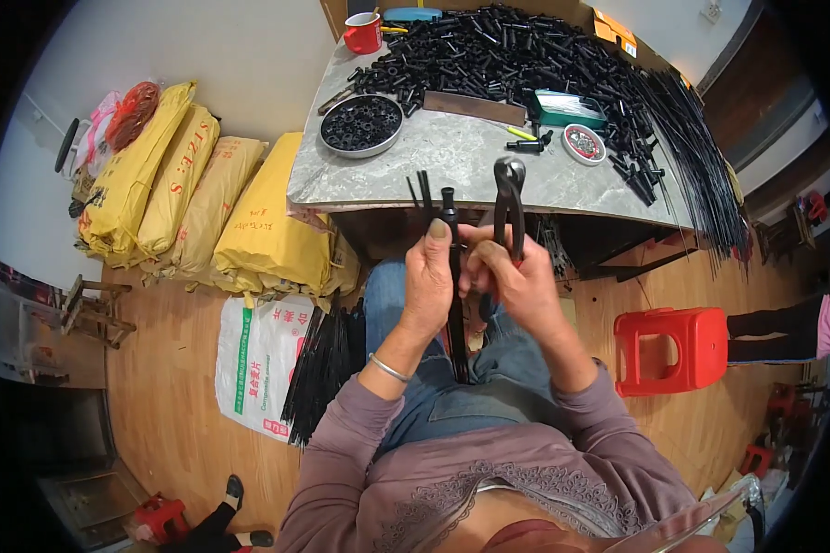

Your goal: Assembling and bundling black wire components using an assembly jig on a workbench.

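In front of the table edge, my left hand [427, 281] is closed around several thin black rods [422, 191] and a black tubular fitting [449, 205], its thumb pressed along them. Long black strips [456, 343] hang below that hand, over my lap. Close beside it, my right hand [529, 290] grips a pair of pincers [510, 177] with a dark metal head pointing up and a bit of red at the handle. Some right fingers reach toward the fitting; whether they touch it I cannot tell.
A heap of black tubular parts [498, 55] covers the back of the grey table [360, 175]. A bowl of small black pieces [361, 125], a green box [570, 109] and a small dish [584, 145] stand nearer. Yellow sacks [272, 226] lie left; a red stool [670, 352] stands right.
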A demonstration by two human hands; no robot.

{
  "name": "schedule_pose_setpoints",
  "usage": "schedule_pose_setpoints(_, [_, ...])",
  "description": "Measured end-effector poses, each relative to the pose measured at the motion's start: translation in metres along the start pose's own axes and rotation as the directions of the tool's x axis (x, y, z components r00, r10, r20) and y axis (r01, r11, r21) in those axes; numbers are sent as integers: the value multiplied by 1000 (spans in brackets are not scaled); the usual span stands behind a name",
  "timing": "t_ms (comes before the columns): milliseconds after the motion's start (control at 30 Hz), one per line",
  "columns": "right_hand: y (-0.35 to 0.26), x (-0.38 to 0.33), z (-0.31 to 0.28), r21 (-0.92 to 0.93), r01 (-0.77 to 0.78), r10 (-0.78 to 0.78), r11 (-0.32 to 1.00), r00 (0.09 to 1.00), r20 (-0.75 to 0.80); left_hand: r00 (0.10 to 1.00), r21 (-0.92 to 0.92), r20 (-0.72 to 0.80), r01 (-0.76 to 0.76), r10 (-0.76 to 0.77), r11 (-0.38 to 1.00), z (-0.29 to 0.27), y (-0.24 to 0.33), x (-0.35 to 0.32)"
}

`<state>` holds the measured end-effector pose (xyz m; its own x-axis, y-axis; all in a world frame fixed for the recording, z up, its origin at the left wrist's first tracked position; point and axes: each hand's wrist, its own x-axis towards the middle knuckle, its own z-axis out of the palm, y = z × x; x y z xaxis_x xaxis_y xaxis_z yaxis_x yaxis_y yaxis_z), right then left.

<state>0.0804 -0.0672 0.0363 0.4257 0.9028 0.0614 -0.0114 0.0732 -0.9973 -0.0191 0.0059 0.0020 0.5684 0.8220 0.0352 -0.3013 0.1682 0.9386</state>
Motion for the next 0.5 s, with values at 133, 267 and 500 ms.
schedule_pose_setpoints(133, [-42,-14,-34,-110,-312,331,944,900,283,997,-133,-4,78,-79,988,-13,0,3])
schedule_pose_setpoints(267, [-45,-43,-51,-290,-481,562,827,721,406,993,-133,10,118,-118,984,-4,2,-1])
schedule_pose_setpoints(500, [-44,-51,-63,-165,-624,608,764,611,507,988,-103,118,116,-104,988,8,8,-8])
